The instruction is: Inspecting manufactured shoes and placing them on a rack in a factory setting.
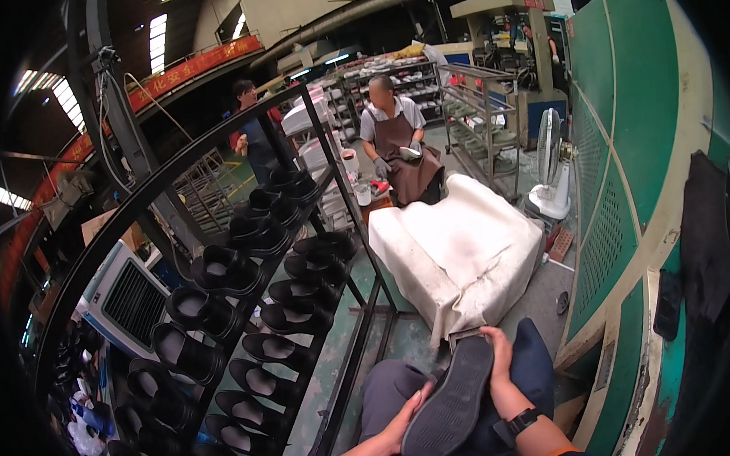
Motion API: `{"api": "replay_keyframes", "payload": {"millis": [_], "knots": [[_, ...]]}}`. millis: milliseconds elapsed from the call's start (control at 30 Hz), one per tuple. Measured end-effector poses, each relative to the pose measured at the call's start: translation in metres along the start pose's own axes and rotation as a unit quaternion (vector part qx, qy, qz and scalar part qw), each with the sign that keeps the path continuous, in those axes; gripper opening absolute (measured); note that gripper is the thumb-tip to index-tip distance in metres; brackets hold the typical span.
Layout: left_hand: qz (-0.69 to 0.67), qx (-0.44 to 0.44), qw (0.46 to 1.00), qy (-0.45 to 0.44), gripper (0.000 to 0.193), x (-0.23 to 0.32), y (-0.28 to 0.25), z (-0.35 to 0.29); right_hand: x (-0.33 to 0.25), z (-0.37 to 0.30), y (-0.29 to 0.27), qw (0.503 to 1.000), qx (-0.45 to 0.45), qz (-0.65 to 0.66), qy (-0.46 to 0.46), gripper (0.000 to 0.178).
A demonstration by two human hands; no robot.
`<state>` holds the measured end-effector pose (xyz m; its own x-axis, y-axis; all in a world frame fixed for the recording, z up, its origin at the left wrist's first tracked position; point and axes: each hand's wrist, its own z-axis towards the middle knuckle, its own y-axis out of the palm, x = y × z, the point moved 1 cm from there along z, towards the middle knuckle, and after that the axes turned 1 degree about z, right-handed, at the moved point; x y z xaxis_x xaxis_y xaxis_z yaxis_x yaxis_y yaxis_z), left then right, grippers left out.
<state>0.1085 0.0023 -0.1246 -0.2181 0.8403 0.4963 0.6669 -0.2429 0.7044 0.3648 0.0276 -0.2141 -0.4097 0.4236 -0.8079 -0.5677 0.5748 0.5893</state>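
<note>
A black shoe is held over my lap, its dark grooved sole facing up. My left hand grips the left edge of the shoe, its fingers closed along the side. My right hand is closed around the far right part, with fingertips curled at the far end. The shoe's upper is hidden beneath the sole. Just past its far end, a small metal edge shows at the hem of a stained white cloth, which drapes over a block-shaped stand.
A black metal rack at left carries rows of black shoes. Across the cloth-covered stand sits a person in a brown apron; another person stands farther left. A white fan and green machine panel border the right.
</note>
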Motion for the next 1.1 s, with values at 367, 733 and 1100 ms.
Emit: {"api": "replay_keyframes", "payload": {"millis": [367, 733, 1100], "knots": [[0.105, -0.155, 0.975, 0.122, 0.119, 0.050, 0.036, -0.056, -0.029, -0.019, -0.064, 0.885, -0.172, -0.041, 0.431, 0.053], [0.150, -0.066, 0.887, 0.431, 0.113, 0.083, 0.017, -0.092, -0.084, 0.052, 0.079, 0.937, -0.120, 0.256, 0.207, 0.049], [0.630, 0.205, 0.689, 0.293, 0.040, 0.062, 0.010, -0.180, -0.051, -0.160, 0.158, 0.722, -0.501, -0.010, 0.477, 0.060]]}}
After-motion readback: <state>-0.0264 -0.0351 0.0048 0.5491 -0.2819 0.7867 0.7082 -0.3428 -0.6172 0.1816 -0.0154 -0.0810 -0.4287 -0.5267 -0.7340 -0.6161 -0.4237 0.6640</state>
